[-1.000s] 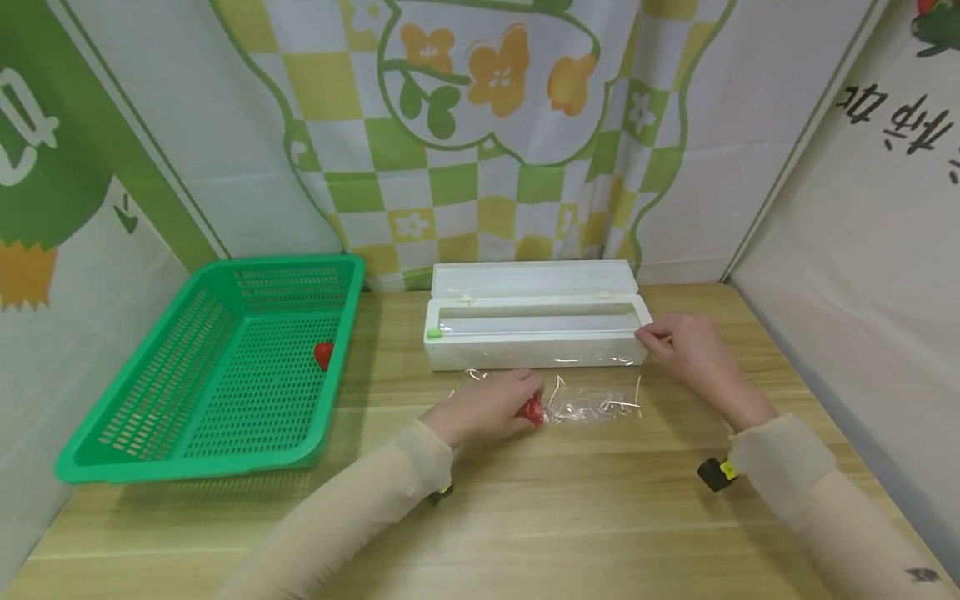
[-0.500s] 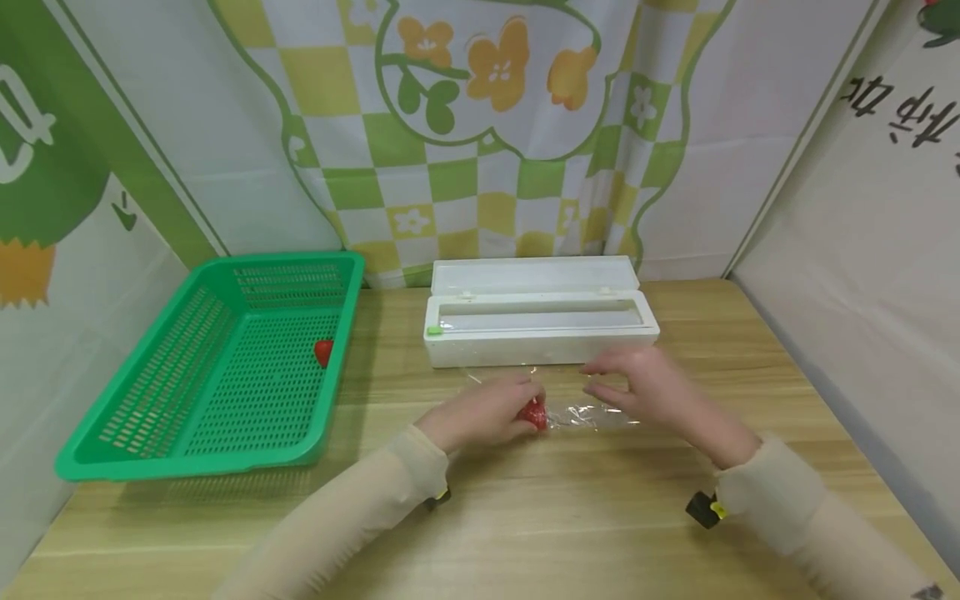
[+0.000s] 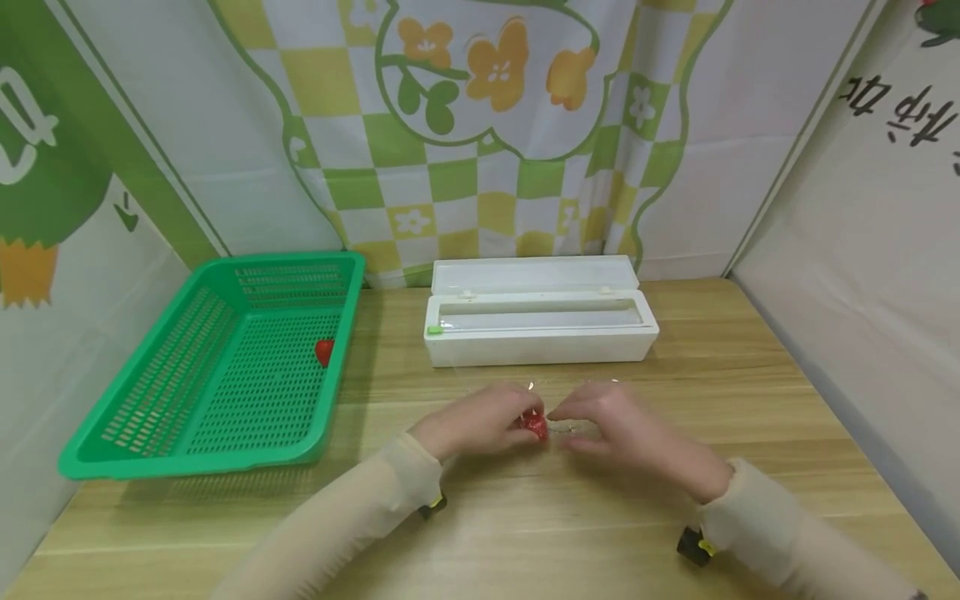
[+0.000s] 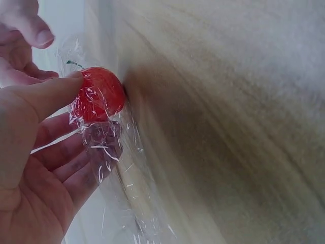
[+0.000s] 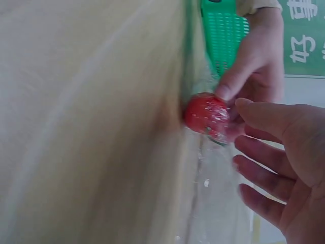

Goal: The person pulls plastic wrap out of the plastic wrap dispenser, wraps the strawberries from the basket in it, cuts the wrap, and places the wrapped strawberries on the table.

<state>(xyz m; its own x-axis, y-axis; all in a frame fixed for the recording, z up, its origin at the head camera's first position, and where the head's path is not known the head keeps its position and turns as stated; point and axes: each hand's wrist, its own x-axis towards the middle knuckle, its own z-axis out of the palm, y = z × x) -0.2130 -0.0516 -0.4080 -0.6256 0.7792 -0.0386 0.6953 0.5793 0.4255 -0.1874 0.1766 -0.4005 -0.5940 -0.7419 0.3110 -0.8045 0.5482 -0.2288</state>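
Observation:
A small red tomato [image 3: 535, 425], cloaked in clear cling film [image 4: 129, 198], lies low over the wooden table in front of the white box. My left hand [image 3: 480, 421] grips it between thumb and fingers. Just to its right is my right hand [image 3: 630, 429], fingers loosely spread around the film end and holding nothing visible. In the right wrist view its fingertips come close to the wrapped tomato [image 5: 203, 112], whose green stem shows through. Loose film trails out to both sides of the tomato.
Behind the hands stands a white cling film box [image 3: 540, 350], its lid raised and a roll inside. At the left is a green plastic basket [image 3: 330, 408] with another red tomato [image 3: 324, 352] in it. A patterned curtain [image 3: 480, 192] hangs at the table's back.
My right hand has left the box's right corner and come left and nearer, beside the tomato. The left hand stays on the tomato, shifted slightly nearer. Film beside it looks more gathered.

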